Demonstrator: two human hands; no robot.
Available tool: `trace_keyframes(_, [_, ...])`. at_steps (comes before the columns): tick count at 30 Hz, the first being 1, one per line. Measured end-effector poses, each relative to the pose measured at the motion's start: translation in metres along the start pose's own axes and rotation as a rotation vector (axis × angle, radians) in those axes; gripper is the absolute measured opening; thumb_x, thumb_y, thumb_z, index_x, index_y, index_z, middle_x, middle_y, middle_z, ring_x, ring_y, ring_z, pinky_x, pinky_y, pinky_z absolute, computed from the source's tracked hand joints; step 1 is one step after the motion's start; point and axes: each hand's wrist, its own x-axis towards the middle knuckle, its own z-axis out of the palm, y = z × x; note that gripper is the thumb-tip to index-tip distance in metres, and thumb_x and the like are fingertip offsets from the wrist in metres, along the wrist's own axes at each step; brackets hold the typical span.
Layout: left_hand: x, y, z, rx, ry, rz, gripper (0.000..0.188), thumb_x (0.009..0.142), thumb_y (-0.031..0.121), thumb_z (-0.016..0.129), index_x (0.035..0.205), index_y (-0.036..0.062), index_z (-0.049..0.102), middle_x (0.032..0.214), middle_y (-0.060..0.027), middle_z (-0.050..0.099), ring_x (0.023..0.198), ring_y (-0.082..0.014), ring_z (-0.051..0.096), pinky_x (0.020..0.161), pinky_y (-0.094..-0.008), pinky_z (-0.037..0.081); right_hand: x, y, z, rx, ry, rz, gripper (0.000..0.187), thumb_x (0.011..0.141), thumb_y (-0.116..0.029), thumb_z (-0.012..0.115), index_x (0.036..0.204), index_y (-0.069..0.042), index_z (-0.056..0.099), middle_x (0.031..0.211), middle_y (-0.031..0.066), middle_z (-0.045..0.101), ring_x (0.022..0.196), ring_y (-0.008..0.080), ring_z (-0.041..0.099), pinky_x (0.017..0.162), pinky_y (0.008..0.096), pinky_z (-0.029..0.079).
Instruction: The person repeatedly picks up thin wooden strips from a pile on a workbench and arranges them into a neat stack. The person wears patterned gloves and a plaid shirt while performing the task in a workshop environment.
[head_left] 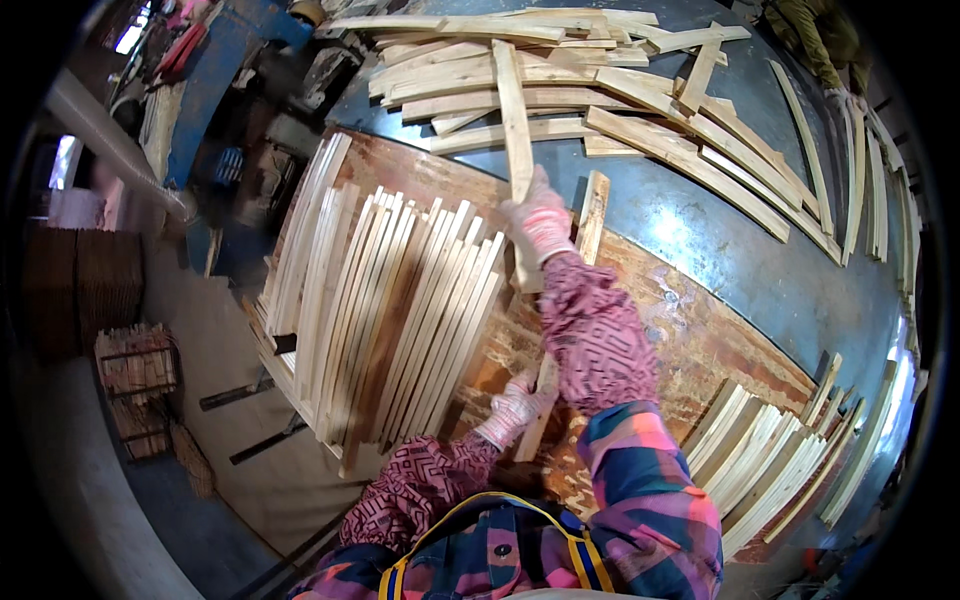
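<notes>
My right hand, in a pale knitted glove, is stretched out ahead and closed around a long wooden slat. The slat's far end lies across the heap of slats, and its near end shows just below the hand. Closer to my body, my left hand, gloved too, is closed at the near end of another slat. My right sleeve hides what lies beyond that end; a slat piece appears past the sleeve, perhaps the same one. Left of my hands stands a row of slats packed side by side.
A loose heap of slats covers the far side of the blue-grey metal table. The worn wooden board lies nearer me, with another slat stack at right. A co-worker's gloved hands touch slats at far right. Machinery stands at left.
</notes>
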Motion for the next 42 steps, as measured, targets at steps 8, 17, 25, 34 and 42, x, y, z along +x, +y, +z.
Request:
trace_keyframes(8, [-0.055, -0.039, -0.036, 0.591, 0.345, 0.262, 0.056, 0.080, 0.020, 0.075, 0.133, 0.0091, 0.059, 0.121, -0.0179, 0.062, 0.109, -0.0339, 0.061, 0.095, -0.0383, 0.051, -0.086, 0.121, -0.054, 0.646, -0.178, -0.263, 0.049, 0.094, -0.024, 0.060, 0.138, -0.003, 0.054, 0.117, 0.0116, 0.068, 0.100, 0.0164, 0.062, 0.089, 0.0310, 0.049])
trace_keyframes(17, [-0.041, 0.068, -0.002, 0.250, -0.006, 0.307, 0.089, 0.086, 0.055, 0.070, 0.151, 0.0051, 0.036, 0.152, -0.0234, 0.039, 0.139, -0.0337, 0.042, 0.118, -0.0376, 0.032, -0.243, 0.209, 0.006, 0.936, -0.153, -0.183, 0.053, 0.095, -0.014, 0.059, 0.145, -0.001, 0.046, 0.130, 0.0101, 0.061, 0.114, 0.0194, 0.058, 0.099, 0.0317, 0.046])
trace_keyframes(25, [-0.034, 0.110, -0.084, 0.389, 0.193, 0.051, 0.061, 0.086, 0.029, 0.071, 0.139, 0.0059, 0.053, 0.134, -0.0182, 0.057, 0.118, -0.0286, 0.059, 0.101, -0.0338, 0.048, -0.150, 0.210, -0.007, 0.506, 0.076, -0.213, 0.044, 0.093, -0.023, 0.068, 0.131, -0.002, 0.061, 0.128, 0.0172, 0.065, 0.118, 0.0257, 0.061, 0.097, 0.0343, 0.049])
trace_keyframes(34, [-0.099, 0.012, -0.240, 1.561, 0.706, 0.021, 0.073, 0.085, 0.040, 0.070, 0.149, 0.0169, 0.043, 0.162, -0.0194, 0.018, 0.148, -0.0470, 0.009, 0.118, -0.0578, 0.022, 0.089, 0.080, -0.120, -0.620, 0.732, -0.394, 0.081, 0.085, -0.053, 0.067, 0.153, -0.021, 0.036, 0.154, 0.0112, 0.039, 0.144, 0.0286, 0.033, 0.118, 0.0449, 0.025])
trace_keyframes(42, [-0.081, 0.019, -0.248, 1.514, 0.661, 0.096, 0.077, 0.088, 0.054, 0.058, 0.144, 0.0040, 0.041, 0.152, -0.0300, 0.029, 0.138, -0.0539, 0.028, 0.115, -0.0621, 0.022, 0.164, -0.060, -0.112, -0.825, 0.516, -0.324, 0.069, 0.076, -0.050, 0.078, 0.130, -0.020, 0.045, 0.128, 0.0122, 0.061, 0.126, 0.0279, 0.054, 0.101, 0.0510, 0.042])
